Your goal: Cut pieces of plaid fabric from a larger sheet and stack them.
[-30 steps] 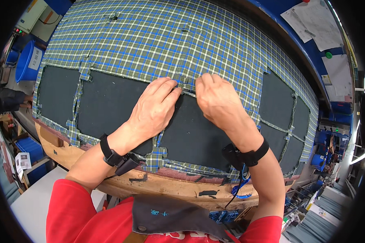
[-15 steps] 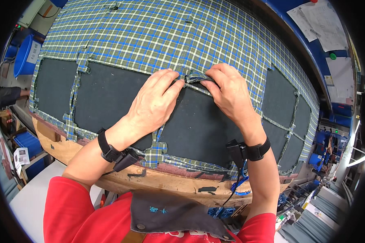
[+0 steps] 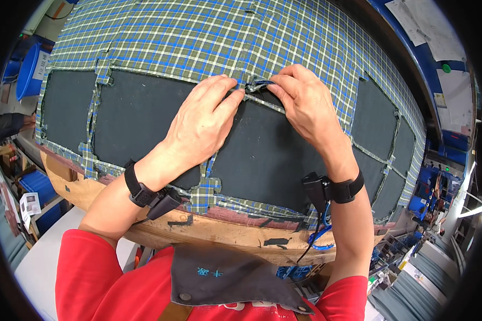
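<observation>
One central dark panel (image 3: 257,155) is already bordered by plaid fabric (image 3: 182,43); at its upper edge, the right hand (image 3: 309,104) pinches a raised plaid flap (image 3: 258,84), not yet flat; the left hand (image 3: 201,117) lies just beside, its grip unclear.

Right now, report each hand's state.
Left hand: touching the green-and-blue plaid cloth; grip cannot be told.
Right hand: closed, pinching a raised plaid cloth flap.
</observation>
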`<move>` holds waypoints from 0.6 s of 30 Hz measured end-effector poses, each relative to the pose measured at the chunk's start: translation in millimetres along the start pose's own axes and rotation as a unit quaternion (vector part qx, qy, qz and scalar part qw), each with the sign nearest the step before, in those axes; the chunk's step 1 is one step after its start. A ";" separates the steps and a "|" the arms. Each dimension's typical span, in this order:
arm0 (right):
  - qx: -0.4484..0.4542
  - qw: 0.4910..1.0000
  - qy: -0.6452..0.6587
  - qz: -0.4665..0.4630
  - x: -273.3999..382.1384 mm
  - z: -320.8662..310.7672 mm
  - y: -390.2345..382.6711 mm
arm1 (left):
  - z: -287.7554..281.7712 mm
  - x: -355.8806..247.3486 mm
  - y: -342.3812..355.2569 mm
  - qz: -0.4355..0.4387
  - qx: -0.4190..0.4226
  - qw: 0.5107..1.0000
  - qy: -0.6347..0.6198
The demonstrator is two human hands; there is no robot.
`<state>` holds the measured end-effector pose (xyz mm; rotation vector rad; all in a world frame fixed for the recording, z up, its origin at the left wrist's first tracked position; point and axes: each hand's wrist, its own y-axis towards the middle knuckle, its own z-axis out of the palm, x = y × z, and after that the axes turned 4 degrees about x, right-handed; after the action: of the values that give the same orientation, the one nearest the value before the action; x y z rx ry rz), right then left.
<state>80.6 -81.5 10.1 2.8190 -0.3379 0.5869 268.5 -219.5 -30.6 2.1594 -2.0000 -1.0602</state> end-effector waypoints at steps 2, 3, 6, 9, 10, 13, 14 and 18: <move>0.000 1.000 0.001 0.003 -0.2 -0.6 -0.7 | 0.6 -0.8 0.2 0.001 0.000 1.000 0.000; 0.004 1.000 0.003 0.005 -0.1 -0.4 -0.4 | 0.7 -0.8 0.0 0.001 -0.001 1.000 0.002; 0.003 1.000 0.002 0.006 0.6 0.2 -0.1 | 1.1 0.0 0.1 0.003 -0.002 1.000 0.008; -0.002 1.000 -0.012 -0.004 -0.3 2.2 -1.2 | 2.9 0.5 0.2 0.005 -0.003 1.000 0.011; -0.004 1.000 -0.023 -0.012 -0.9 2.9 -1.7 | 3.8 0.6 0.3 0.005 -0.002 1.000 0.012; -0.016 0.999 -0.034 -0.038 0.5 3.1 0.0 | 2.3 0.9 -0.6 0.009 0.003 1.000 0.010; -0.017 0.999 -0.034 -0.037 2.1 3.0 0.6 | 2.2 0.9 -0.8 0.009 0.003 1.000 0.010; -0.020 0.985 -0.146 -0.084 7.5 10.2 3.8 | 1.0 -2.0 -0.1 -0.002 0.006 1.000 0.017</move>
<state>90.0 -89.2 4.8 2.8574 -0.1568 0.1277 268.2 -217.3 -30.6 2.1732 -1.9937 -1.0075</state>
